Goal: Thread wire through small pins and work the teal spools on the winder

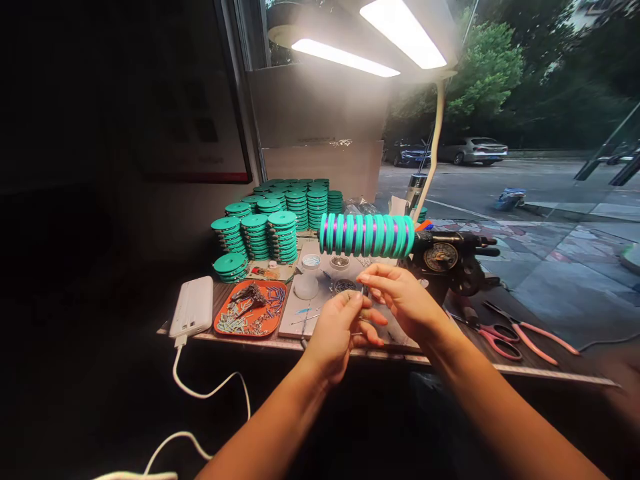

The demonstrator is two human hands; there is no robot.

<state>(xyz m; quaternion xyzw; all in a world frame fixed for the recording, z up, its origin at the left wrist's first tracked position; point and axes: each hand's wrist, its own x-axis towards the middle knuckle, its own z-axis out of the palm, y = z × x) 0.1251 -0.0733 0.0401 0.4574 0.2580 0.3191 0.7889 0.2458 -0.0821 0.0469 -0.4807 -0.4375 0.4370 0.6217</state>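
My left hand point(339, 331) and my right hand point(400, 298) meet above the front edge of a small work table point(525, 363). Both are closed in a pinch on a tiny thin piece between the fingertips; it is too small to name. Just beyond the hands lies a pale work mat point(300, 320) with thin tools, a white bottle point(307, 275) and small round dishes. Behind them a row of teal spools point(367, 235) sits on the shaft of a black winding machine point(450, 257).
Stacks of teal spools point(273, 220) fill the back left. An orange tray point(250, 317) of small parts and a white power bank point(193, 307) with a cable lie at the left. Red-handled scissors point(493, 333) and pliers point(535, 333) lie at the right. A lamp point(400, 33) glows overhead.
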